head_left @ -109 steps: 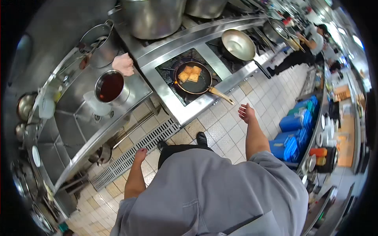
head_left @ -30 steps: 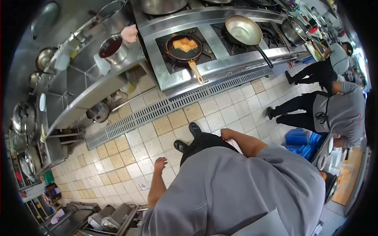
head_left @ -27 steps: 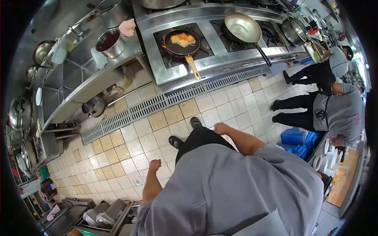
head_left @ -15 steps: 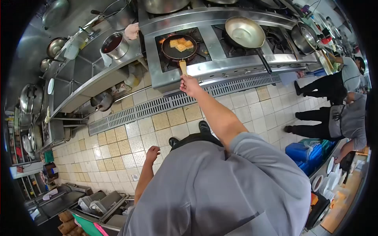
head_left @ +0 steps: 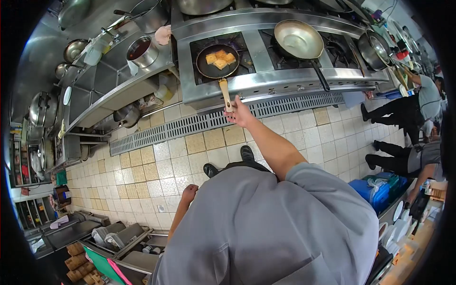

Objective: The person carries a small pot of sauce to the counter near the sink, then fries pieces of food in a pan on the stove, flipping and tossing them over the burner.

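A black frying pan [head_left: 205,70] rests on the front left burner, its pale wooden handle [head_left: 224,90] pointing toward me over the stove's front edge. Several golden-brown fried pieces [head_left: 221,59] lie clustered in the pan. At the handle's end is my right hand [head_left: 241,114], thumb and fingers apart and not wrapped round the wood; whether it touches the handle I cannot tell. My left hand [head_left: 190,192] hangs low by my side above the floor, fingers curled in, with nothing visible in it.
A wide pale pan [head_left: 298,40] with a dark handle sits on the burner to the right. Left of the stove, a steel pot of dark liquid [head_left: 142,52] stands on a steel counter [head_left: 102,102]. A floor grate [head_left: 190,126] runs along the stove. Two people work at right.
My right hand has loosened from the handle and its fingers have spread. The pan's handle now reaches further toward me. The orange flame at the pan's left edge no longer shows.
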Tool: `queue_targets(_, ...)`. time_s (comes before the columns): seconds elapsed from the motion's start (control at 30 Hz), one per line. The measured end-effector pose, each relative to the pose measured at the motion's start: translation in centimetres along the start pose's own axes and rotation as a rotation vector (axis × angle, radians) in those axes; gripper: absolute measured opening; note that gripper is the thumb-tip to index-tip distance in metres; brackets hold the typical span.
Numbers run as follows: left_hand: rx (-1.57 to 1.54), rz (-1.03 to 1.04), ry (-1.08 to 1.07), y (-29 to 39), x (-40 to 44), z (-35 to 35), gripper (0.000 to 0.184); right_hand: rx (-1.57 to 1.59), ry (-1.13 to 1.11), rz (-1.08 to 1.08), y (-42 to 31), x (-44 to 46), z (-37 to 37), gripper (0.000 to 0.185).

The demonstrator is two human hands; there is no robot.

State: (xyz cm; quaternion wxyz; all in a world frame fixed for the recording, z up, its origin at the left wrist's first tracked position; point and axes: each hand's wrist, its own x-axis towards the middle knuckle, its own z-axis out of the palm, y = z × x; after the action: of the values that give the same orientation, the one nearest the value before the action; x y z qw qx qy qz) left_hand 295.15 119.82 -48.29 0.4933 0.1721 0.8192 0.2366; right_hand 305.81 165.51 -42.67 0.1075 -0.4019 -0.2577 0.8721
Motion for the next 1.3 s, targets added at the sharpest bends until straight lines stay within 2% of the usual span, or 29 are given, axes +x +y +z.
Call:
queue_targets(0.1, -0.172, -0.089, 0.057, -1.1, -1.4, 0.1, 0.027, -0.139, 0.094, 0.04, 2.9, -1.1, -3.9, 0.062)
queue_targets(0.17, -0.179, -0.039, 0.055, -3.9, -0.5, 0.3, 0.028, -0.481, 0.115, 0.095, 6.8, -0.2, -9.9, 0.06)
queue_targets(0.23, -0.234, -0.021, 0.055, -6.6, 1.2, 0.7, 0.028, -0.724, 0.188, 0.284, 10.1, -0.5, -14.8, 0.055)
queue_targets(0.3, -0.337, -0.039, 0.053, -8.4, 2.6, 1.1, 0.029, -0.788, 0.245, 0.388, 11.2, -3.9, -14.9, 0.048)
queue_targets(0.4, -0.131, -0.022, 0.047, -3.8, 1.2, 0.9, 0.028, -0.586, 0.122, 0.389, 11.0, -4.2, -13.5, 0.046)
queue_targets(0.43, -0.125, -0.021, 0.036, -2.3, 0.9, 0.8, 0.028, -0.637, -0.023, 0.293, 11.0, -2.2, -13.8, 0.047)
queue_targets(0.5, -0.108, -0.016, 0.016, 0.2, 0.5, 0.6, 0.028, -0.297, 0.011, 0.19, 7.8, -1.6, -9.1, 0.049)
queue_targets(0.57, -0.091, -0.027, 0.003, 1.7, 0.8, 0.3, 0.028, -0.008, -0.058, 0.149, 4.2, 0.0, -4.8, 0.049)
queue_targets(0.63, -0.088, -0.024, -0.005, 3.2, 1.0, 0.0, 0.026, 0.122, -0.081, -0.015, -0.5, -1.8, 0.9, 0.036)
queue_targets(0.73, -0.144, -0.011, 0.019, 2.7, 2.5, -0.3, 0.024, -0.249, -0.021, -0.181, -3.7, 0.1, 2.8, 0.021)
queue_targets(0.77, -0.182, -0.008, 0.036, 2.4, 3.0, -0.4, 0.023, -0.107, 0.01, -0.197, -5.0, -1.8, 4.0, 0.012)
queue_targets(0.87, -0.285, 0.048, 0.069, 1.5, 3.9, -0.2, 0.025, -0.261, 0.051, -0.237, -4.5, -2.0, 2.4, 0.011)
queue_targets(1.0, -0.126, 0.025, 0.045, 2.9, 2.3, 0.8, 0.027, -0.236, -0.061, -0.168, -4.0, -0.7, -0.3, 0.016)
queue_targets(1.07, -0.032, -0.018, 0.029, 1.1, 1.6, 1.5, 0.028, -0.249, -0.015, -0.127, -4.1, -1.1, -0.2, 0.022)
queue_targets(1.1, 0.023, 0.037, 0.027, -0.5, 2.1, 1.8, 0.028, -0.255, 0.009, -0.103, -4.0, -1.5, -0.1, 0.026)
queue_targets(1.2, 0.025, -0.008, 0.07, -3.4, 2.9, 3.2, 0.028, -0.206, 0.067, -0.054, -3.8, -2.4, -0.4, 0.036)
queue_targets(1.3, -0.087, 0.009, 0.02, -5.6, 3.7, 2.8, 0.028, -0.194, 0.021, -0.016, -2.8, -1.9, -2.2, 0.045)
